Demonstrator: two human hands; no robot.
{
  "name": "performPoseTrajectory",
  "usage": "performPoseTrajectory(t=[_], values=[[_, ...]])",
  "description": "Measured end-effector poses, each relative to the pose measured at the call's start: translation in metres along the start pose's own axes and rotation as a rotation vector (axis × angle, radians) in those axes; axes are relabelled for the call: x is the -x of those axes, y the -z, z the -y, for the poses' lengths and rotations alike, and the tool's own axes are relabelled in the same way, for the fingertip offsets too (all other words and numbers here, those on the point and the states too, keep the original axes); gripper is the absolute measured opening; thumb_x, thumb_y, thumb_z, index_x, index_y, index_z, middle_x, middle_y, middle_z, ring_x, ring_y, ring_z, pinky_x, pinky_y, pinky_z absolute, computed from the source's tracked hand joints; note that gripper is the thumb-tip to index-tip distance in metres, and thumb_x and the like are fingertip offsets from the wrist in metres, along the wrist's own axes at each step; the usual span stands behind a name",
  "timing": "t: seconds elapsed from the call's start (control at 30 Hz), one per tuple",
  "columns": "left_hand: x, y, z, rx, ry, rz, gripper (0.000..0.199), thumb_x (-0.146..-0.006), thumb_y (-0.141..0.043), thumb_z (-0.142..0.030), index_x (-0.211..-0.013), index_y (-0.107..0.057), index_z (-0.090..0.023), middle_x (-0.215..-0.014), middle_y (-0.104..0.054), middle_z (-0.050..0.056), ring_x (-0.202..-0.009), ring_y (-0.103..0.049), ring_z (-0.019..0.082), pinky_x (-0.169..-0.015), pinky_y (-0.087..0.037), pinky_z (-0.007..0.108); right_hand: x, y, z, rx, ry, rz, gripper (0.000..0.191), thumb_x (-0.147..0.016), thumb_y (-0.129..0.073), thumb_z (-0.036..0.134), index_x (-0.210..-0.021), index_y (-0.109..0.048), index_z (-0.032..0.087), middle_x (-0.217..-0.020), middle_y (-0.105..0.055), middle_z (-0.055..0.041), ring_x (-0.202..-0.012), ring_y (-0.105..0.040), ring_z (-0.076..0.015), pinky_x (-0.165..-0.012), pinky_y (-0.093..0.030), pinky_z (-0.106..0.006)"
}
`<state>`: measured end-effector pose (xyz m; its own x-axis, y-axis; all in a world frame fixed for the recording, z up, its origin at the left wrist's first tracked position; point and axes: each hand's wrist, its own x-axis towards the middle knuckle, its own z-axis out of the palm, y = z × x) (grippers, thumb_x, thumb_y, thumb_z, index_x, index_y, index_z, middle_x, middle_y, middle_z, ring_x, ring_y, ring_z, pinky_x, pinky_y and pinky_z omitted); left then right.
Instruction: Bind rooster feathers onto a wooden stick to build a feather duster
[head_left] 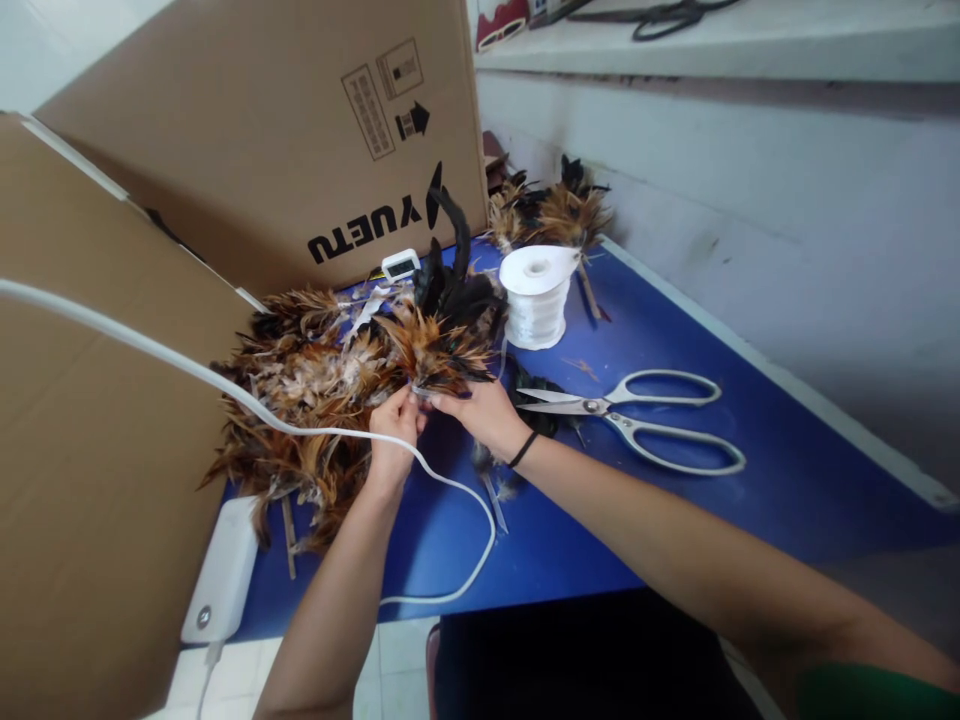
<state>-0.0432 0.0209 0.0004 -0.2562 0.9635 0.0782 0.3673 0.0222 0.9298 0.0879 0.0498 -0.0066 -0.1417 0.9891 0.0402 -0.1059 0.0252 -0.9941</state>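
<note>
A bunch of brown and black feathers (439, 345) is held by its lower end between both hands. My left hand (396, 425) pinches that end, its fingers closed. Close beside it, my right hand (484, 410) has its fingers closed round the same bunch, partly under the feathers. Long black feathers stick up from the bunch. To the left lies a large pile of brown feathers (315, 390). A white spool of ribbon (536, 310) stands behind my right hand, and open scissors (600, 408) lie to its right.
Cardboard boxes (262, 130) rise behind and at the left. A white cable (255, 405) crosses in front of my left wrist. A white power bank (221, 570) lies at the front left. More feather bunches (574, 212) lie at the back, near the wall. A small white device (400, 265) is by the box.
</note>
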Motion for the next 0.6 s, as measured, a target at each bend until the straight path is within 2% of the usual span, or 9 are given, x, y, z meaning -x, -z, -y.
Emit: performPoseTrajectory(t=[0.1,0.17,0.27,0.43,0.6], values=[[-0.002,0.001,-0.001,0.067,0.011,-0.019,0.032,-0.078,-0.051,-0.044,-0.079,-0.06,-0.013,-0.063,-0.056,0.0,-0.041,-0.037,0.004,-0.036,-0.025,0.017,0.001,0.005,0.001,0.237,0.028,-0.055,0.011,-0.065,-0.066,0.026,-0.067,-0.063,0.016,-0.085,-0.067,-0.0071,-0.08,-0.061,-0.018,-0.075,-0.045,-0.03],[-0.003,0.001,-0.002,0.09,0.013,-0.027,0.032,-0.078,-0.052,-0.043,-0.079,-0.06,-0.012,-0.064,-0.057,0.001,-0.041,-0.038,0.004,-0.036,-0.025,0.017,0.001,0.007,-0.001,0.277,-0.019,-0.012,0.016,-0.068,-0.064,0.028,-0.058,-0.062,0.015,-0.073,-0.066,-0.0064,-0.07,-0.06,-0.0172,-0.068,-0.044,-0.029],[-0.003,0.002,-0.002,0.112,0.016,-0.032,0.031,-0.077,-0.052,-0.042,-0.082,-0.06,-0.012,-0.067,-0.058,0.002,-0.043,-0.039,0.004,-0.036,-0.026,0.017,0.0,0.007,-0.006,0.179,-0.047,0.047,0.016,-0.068,-0.063,0.03,-0.064,-0.066,0.015,-0.059,-0.063,-0.0028,-0.061,-0.058,-0.0152,-0.061,-0.042,-0.025],[-0.003,0.005,-0.001,0.055,-0.006,-0.01,0.03,-0.079,-0.05,-0.041,-0.075,-0.059,-0.013,-0.058,-0.053,0.0,-0.041,-0.036,0.005,-0.037,-0.025,0.017,0.001,0.008,-0.008,0.184,0.022,0.118,0.022,-0.073,-0.061,0.038,-0.078,-0.07,0.019,-0.057,-0.062,0.0003,-0.057,-0.055,-0.0133,-0.057,-0.039,-0.023],[-0.004,0.006,-0.001,0.074,0.018,-0.013,0.026,-0.08,-0.049,-0.036,-0.072,-0.058,-0.014,-0.054,-0.05,-0.002,-0.041,-0.036,0.005,-0.037,-0.023,0.017,0.007,0.009,0.0,0.297,0.117,0.191,0.026,-0.077,-0.055,0.04,-0.068,-0.065,0.018,-0.053,-0.054,0.0033,-0.051,-0.044,-0.0086,-0.051,-0.029,-0.02]])
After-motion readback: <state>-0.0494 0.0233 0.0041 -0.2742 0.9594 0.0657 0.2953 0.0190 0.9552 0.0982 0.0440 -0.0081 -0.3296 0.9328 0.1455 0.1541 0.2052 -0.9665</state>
